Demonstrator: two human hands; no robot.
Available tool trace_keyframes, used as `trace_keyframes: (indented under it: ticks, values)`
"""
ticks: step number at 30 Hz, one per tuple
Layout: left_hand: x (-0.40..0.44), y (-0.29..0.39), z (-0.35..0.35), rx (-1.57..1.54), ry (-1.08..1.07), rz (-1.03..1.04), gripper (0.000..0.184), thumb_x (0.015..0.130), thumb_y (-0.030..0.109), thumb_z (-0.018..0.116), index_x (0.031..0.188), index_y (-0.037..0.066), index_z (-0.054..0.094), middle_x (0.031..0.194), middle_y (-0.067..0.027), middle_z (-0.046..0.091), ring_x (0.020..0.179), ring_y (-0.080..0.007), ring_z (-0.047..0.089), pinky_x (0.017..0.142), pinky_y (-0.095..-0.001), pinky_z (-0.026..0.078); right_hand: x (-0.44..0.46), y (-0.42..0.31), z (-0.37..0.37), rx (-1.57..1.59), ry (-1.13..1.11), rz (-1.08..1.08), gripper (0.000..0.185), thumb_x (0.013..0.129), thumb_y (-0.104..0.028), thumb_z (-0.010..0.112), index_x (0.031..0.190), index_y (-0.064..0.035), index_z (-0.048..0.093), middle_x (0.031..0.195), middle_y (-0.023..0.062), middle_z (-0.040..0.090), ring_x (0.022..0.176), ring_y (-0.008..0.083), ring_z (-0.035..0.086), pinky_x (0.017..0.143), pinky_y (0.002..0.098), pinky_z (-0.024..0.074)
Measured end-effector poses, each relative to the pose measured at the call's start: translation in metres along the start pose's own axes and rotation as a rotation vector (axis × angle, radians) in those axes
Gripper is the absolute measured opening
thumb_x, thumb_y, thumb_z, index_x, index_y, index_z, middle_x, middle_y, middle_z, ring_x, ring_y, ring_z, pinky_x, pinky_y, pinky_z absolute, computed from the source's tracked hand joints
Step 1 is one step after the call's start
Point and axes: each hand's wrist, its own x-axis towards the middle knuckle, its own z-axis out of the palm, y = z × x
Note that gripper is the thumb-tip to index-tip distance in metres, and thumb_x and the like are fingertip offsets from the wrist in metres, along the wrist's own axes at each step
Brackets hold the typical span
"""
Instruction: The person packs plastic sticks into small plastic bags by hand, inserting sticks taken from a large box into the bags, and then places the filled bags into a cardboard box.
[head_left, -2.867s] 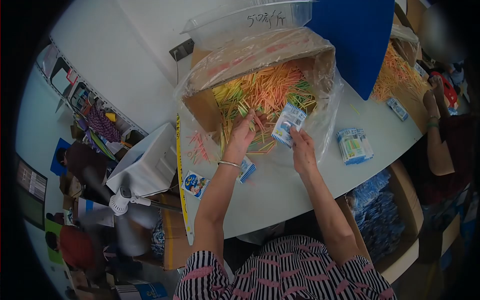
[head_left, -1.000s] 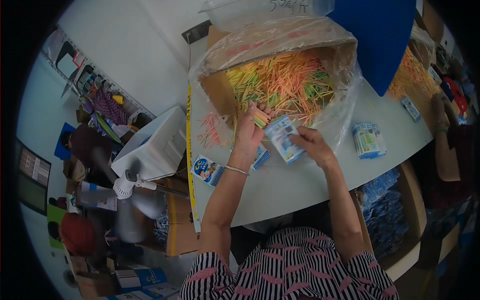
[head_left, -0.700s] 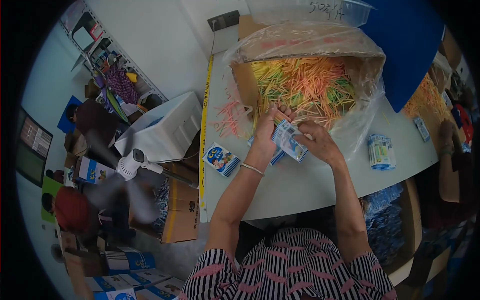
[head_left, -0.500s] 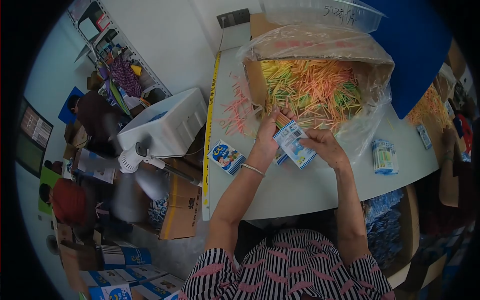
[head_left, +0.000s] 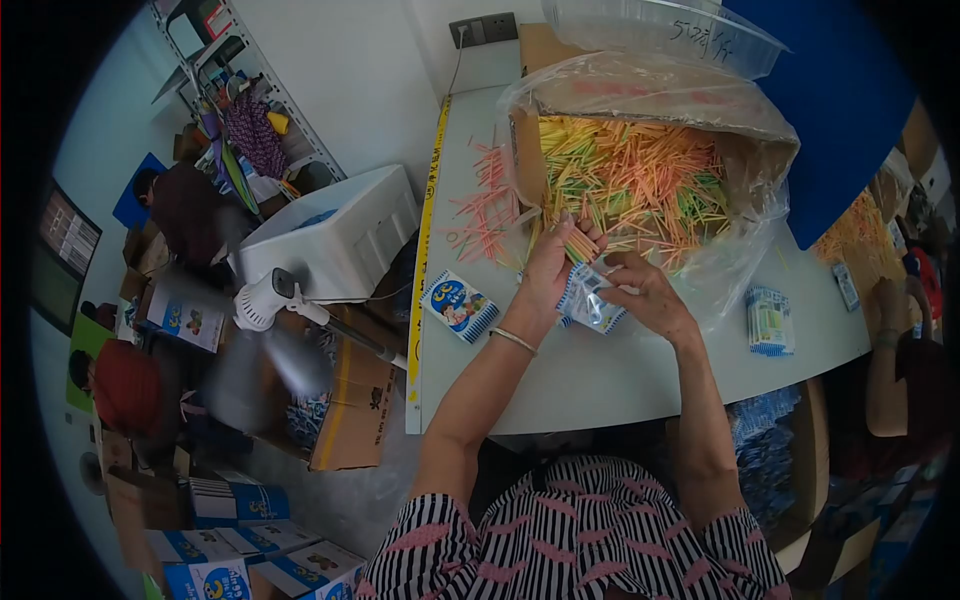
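Note:
My left hand [head_left: 546, 268] is closed round a small bundle of thin coloured sticks [head_left: 580, 244], their ends showing between thumb and fingers. Just below the bundle is a blue-and-white printed packet [head_left: 590, 302], pinched at its right side by the closed fingers of my right hand [head_left: 652, 300]. The packet's surface looks shiny and creased, and the bundle's lower ends meet its upper edge; whether they are inside I cannot tell. Beyond my hands stands a plastic-lined cardboard box [head_left: 526, 165] holding a heap of yellow, orange and green sticks [head_left: 640, 180].
A printed packet [head_left: 459, 306] lies left of my forearm, and a packet stack [head_left: 769, 322] on the right. Loose pink sticks [head_left: 484, 215] are scattered beside the box. A fan [head_left: 265, 300] stands at left. Another person's arm [head_left: 886, 370] is at far right.
The packet has turned from showing its flat printed face to a tilted, creased, shiny one. My right fingers have shifted near its upper edge. The whole view has moved slightly.

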Motion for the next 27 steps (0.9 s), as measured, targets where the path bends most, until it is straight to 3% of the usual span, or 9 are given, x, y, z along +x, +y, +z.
trace_keyframes:
  ticks: [4,10,12,13,16,21,24,26,27]
  values:
    - [-0.006,0.004,0.005,0.074,0.069,-0.025,0.024,0.095,0.024,0.045,0.099,0.001,0.048,0.087,-0.0079,0.054,0.078,-0.0204,0.058,0.077,-0.0355,0.053,-0.004,-0.009,-0.001,0.323,-0.233,0.258,0.012,0.077,-0.006,0.065,0.086,0.0021,0.065,0.073,0.0038,0.057,0.067,0.0089,0.05,0.06,0.025,0.0405]
    - [-0.002,0.0,-0.033,-0.179,-0.51,-0.069,0.025,0.097,0.029,0.039,0.102,0.007,0.05,0.095,-0.0088,0.056,0.09,-0.0194,0.057,0.079,-0.0336,0.051,0.026,-0.085,-0.023,0.329,-0.277,0.07,0.014,0.079,-0.008,0.062,0.087,0.003,0.064,0.071,0.0043,0.059,0.065,0.0081,0.049,0.06,0.0254,0.0398]
    - [-0.032,-0.006,0.0,-0.084,-0.072,0.077,0.025,0.096,0.031,0.039,0.096,0.008,0.049,0.098,-0.0097,0.056,0.094,-0.0192,0.057,0.079,-0.0347,0.05,0.054,-0.097,0.004,0.202,-0.239,-0.083,0.015,0.079,-0.01,0.062,0.085,0.0037,0.063,0.069,0.0066,0.058,0.063,0.0108,0.049,0.059,0.0275,0.0406]
    - [-0.035,-0.018,-0.001,-0.117,-0.069,0.094,0.012,0.094,0.019,0.045,0.094,0.008,0.049,0.098,-0.0099,0.053,0.095,-0.0209,0.054,0.085,-0.0323,0.047,0.069,-0.095,0.024,0.145,-0.204,-0.136,0.015,0.078,-0.011,0.061,0.082,0.0043,0.061,0.068,0.0079,0.057,0.061,0.0134,0.049,0.059,0.029,0.0412]
    - [-0.012,-0.039,-0.043,-0.075,-0.136,-0.105,0.012,0.09,0.018,0.054,0.095,0.008,0.05,0.096,-0.0093,0.056,0.092,-0.0207,0.057,0.085,-0.0375,0.048,0.102,-0.094,0.066,-0.024,-0.255,-0.069,0.014,0.076,-0.008,0.06,0.076,0.0056,0.057,0.068,0.0123,0.056,0.062,0.0234,0.053,0.061,0.0343,0.0434]
    - [-0.033,-0.038,-0.045,-0.109,-0.062,-0.15,0.017,0.088,0.015,0.057,0.1,0.006,0.05,0.094,-0.0079,0.058,0.089,-0.0218,0.059,0.083,-0.0394,0.05,0.097,-0.065,0.095,-0.247,0.178,-0.398,0.011,0.074,-0.005,0.059,0.078,0.0047,0.057,0.073,0.0162,0.059,0.072,0.0357,0.057,0.066,0.0419,0.0445]
    - [-0.037,-0.032,-0.035,-0.065,0.028,-0.121,0.02,0.09,0.016,0.052,0.106,0.004,0.049,0.101,-0.009,0.057,0.094,-0.0236,0.058,0.085,-0.0386,0.049,0.067,-0.071,0.054,-0.053,0.177,-0.272,0.013,0.075,-0.006,0.061,0.084,0.003,0.06,0.069,0.0127,0.057,0.065,0.0279,0.058,0.063,0.035,0.0449]
    - [-0.037,-0.026,-0.014,-0.015,0.102,-0.124,0.023,0.091,0.016,0.05,0.11,0.002,0.049,0.104,-0.0096,0.057,0.097,-0.0247,0.058,0.087,-0.0385,0.049,0.039,-0.067,0.011,0.007,0.097,0.023,0.014,0.079,-0.008,0.062,0.089,0.0025,0.063,0.068,0.0057,0.058,0.062,0.0133,0.055,0.059,0.0259,0.0429]
    - [-0.037,-0.022,0.002,0.007,0.116,-0.127,0.018,0.093,0.014,0.045,0.107,0.004,0.048,0.098,-0.0078,0.055,0.089,-0.0214,0.056,0.08,-0.0352,0.048,0.025,-0.053,-0.003,-0.002,0.109,0.043,0.014,0.079,-0.008,0.062,0.089,0.0025,0.063,0.068,0.0057,0.058,0.062,0.0133,0.055,0.059,0.0259,0.0429]
